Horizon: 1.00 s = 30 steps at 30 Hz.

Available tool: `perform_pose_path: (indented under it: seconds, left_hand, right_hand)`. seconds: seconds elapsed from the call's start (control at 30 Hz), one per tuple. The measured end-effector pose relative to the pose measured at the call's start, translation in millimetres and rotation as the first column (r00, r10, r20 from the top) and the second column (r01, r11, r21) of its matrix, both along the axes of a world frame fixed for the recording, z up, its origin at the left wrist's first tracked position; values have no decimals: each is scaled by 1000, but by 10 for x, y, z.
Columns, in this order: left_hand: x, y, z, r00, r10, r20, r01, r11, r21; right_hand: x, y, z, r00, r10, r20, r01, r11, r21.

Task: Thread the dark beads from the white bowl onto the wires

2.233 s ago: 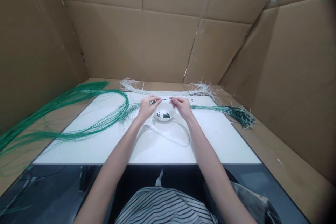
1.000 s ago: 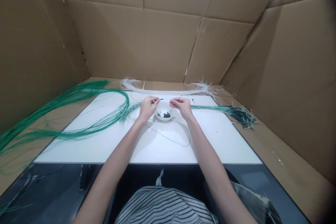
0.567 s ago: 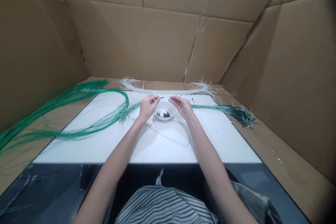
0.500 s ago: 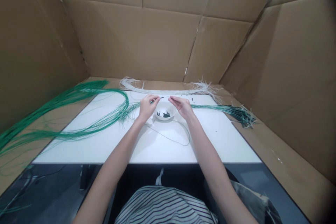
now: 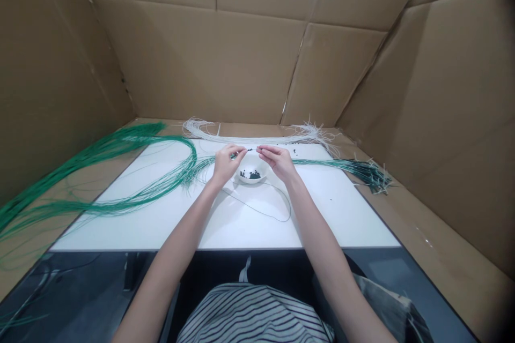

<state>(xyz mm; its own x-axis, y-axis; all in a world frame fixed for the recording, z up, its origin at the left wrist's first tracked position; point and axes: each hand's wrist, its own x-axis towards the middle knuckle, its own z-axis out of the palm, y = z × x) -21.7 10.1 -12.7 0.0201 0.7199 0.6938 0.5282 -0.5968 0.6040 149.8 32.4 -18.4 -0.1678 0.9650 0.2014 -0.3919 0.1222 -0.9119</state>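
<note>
My left hand [image 5: 227, 163] is pinched on a thin cord, and a few small dark beads [image 5: 250, 149] sit on the cord just beyond its fingertips. Facing it, my right hand [image 5: 279, 159] is closed at the fingertips, with what looks like a single dark bead [image 5: 258, 149] there at the cord's end. Below and between both hands stands a white bowl [image 5: 250, 181] with loose dark beads [image 5: 254, 175] inside. A loop of thin green cord [image 5: 261, 213] lies on the white tabletop [image 5: 249, 236] in front of the bowl.
A long bundle of green cords [image 5: 137, 198] curves across the left side. Dark green cord ends [image 5: 368, 174] fan out at the right. White cords [image 5: 253, 140] lie along the back edge, near several stray beads [image 5: 294, 151]. Cardboard walls [image 5: 193, 59] enclose the table.
My right fingertips have come slightly left, closer to the beads on the cord, and a dark bead now shows at them. My left hand has hardly moved.
</note>
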Motion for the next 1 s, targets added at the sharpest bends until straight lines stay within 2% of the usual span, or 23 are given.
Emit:
perform_pose_path:
  seconds: [0.43, 1.0]
  left_hand:
    - [11, -13, 7, 1000, -10, 0, 10, 1000, 10]
    - [15, -12, 1, 1000, -15, 10, 15, 1000, 16]
  right_hand:
    - [19, -1, -2, 998, 20, 67, -23, 999, 36]
    - [14, 5, 4, 997, 30, 66, -33, 998, 45]
